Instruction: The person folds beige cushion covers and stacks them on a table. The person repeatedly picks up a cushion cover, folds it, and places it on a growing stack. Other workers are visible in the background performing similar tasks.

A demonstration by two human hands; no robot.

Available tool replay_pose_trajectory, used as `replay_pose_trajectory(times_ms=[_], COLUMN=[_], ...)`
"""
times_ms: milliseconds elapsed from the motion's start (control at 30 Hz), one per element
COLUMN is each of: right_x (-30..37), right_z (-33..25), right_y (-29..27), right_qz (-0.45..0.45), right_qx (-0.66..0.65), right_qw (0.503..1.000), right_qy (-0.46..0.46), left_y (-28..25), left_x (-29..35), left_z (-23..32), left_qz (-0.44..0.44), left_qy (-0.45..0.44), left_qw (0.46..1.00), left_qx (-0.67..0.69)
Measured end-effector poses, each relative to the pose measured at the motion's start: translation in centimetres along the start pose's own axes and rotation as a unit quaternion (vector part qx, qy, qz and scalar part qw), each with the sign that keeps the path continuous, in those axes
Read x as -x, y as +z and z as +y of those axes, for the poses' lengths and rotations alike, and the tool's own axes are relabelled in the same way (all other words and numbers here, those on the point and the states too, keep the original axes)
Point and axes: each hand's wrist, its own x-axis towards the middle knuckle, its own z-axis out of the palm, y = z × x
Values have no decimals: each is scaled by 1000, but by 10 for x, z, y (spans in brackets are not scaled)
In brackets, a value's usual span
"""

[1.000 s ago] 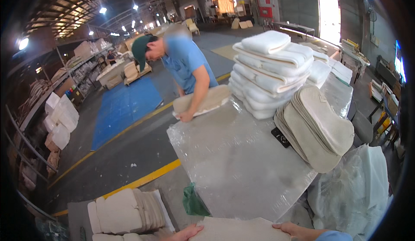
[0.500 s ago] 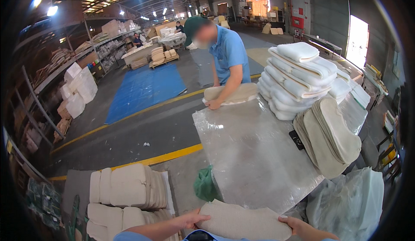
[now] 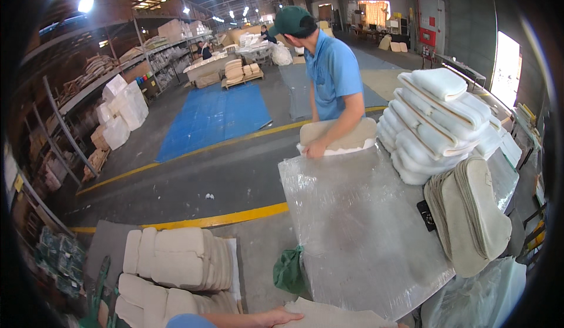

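At the lower edge, my left hand (image 3: pixel 284 316) grips the left end of a beige fabric pad (image 3: pixel 335 316), thumb on top. Only a sliver of my right hand (image 3: pixel 403 325) shows, at the pad's right end; most of it is cut off by the lower edge. The pad's near part is also out of view. It lies just before the near edge of a plastic-wrapped table (image 3: pixel 358 222). Across the table a co-worker (image 3: pixel 332 69) in a blue shirt and green cap has a hand on another beige pad (image 3: pixel 338 134) with a white underside.
Folded white padding (image 3: pixel 435 122) is piled at the table's right, with a stack of beige pads (image 3: pixel 467 216) and a black object (image 3: pixel 426 216) nearer. Stacked beige pads (image 3: pixel 176 257) stand low on the left. A green bag (image 3: pixel 289 269) hangs at the table's left edge; clear plastic (image 3: pixel 476 298) lies right.
My view has shifted, so my hands and pad sit lower in the picture and my right hand is nearly out of it. The co-worker has turned their head away, and their pad stands more tilted up.
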Motion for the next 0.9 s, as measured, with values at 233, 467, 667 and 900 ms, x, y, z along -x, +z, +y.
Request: replay_pose_trajectory(times_ms=[233,467,667,900], right_x=[-5,-20,-67,-54], right_z=[10,19,5,-21], right_y=[10,-16,2,28], right_qz=[87,-55,64,196], right_qx=[88,117,157,392], right_qw=[992,940,985,858], right_qy=[-20,-315,28,-269], left_y=[-5,-4,-5,36], left_x=[-33,-40,-38,-32], left_z=[-18,-21,26,81], left_qz=[-20,-9,123,129], left_qy=[-14,-64,-68,260], left_qw=[999,998,975,811], left_qx=[37,21,-173,-508])
